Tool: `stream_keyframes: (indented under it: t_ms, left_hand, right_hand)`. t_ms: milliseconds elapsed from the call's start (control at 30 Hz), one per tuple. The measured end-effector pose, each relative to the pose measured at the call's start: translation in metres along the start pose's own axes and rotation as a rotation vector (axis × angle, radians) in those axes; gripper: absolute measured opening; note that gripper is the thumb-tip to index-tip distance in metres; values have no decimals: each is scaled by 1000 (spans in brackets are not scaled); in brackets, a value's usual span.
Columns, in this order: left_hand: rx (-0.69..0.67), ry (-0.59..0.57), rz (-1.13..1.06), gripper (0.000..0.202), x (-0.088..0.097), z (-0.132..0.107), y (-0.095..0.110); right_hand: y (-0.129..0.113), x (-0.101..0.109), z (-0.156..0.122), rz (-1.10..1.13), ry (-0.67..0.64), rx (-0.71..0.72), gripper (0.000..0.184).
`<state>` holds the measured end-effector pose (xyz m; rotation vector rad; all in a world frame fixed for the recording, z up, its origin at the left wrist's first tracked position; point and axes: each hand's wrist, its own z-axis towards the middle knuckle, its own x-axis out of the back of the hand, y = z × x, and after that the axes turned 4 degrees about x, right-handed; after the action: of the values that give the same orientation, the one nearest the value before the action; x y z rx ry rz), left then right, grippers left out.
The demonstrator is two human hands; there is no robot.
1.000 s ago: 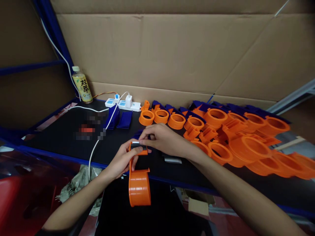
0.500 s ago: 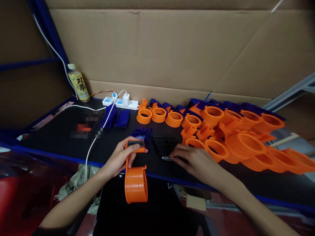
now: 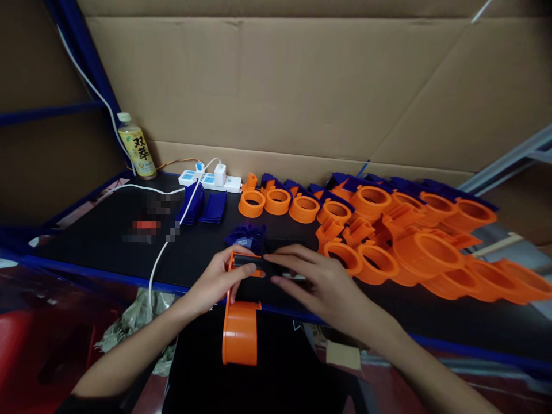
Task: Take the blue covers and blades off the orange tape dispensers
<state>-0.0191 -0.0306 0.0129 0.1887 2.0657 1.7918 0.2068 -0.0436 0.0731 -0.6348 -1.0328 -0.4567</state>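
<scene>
Left fingers (image 3: 240, 250) grip orange dispenser (image 3: 240, 333) — black bench (image 3: 107, 241), cardboard wall (image 3: 280, 86).

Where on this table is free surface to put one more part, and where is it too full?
Bare mat lies left, between the white cable and the table's edge, and front right, before the orange rings. Crowded: the rings, the blue parts, and mid-front the right hand and the left hand gripping the orange dispenser.
</scene>
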Motion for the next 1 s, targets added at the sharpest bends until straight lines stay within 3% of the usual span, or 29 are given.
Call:
stream_keyframes:
  t_ms: [100,200,433,533,667,867,1000]
  left_hand:
    - [-31,-13,49,29,-3,-1,0]
    - [-35,16,27,30,-2,0,0]
    - [1,72,-150,32,4,5,0]
    - [13,57,-160,33,5,5,0]
    - [21,43,-171,32,5,4,0]
    - [19,35,-168,32,7,5,0]
    - [36,49,-185,33,6,5,1]
  right_hand:
    - [-15,-14,16,-133,-3,91,36]
    - [-9,-14,24,-161,-25,107,36]
    - [62,15,43,-152,-91,-105,27]
    - [95,7,57,-140,-200,-180,26]
    - [122,-9,69,74,-317,-151,25]
    - [123,-12,66,190,-347,-126,31]
    - [111,-6,62,191,-224,-177,32]
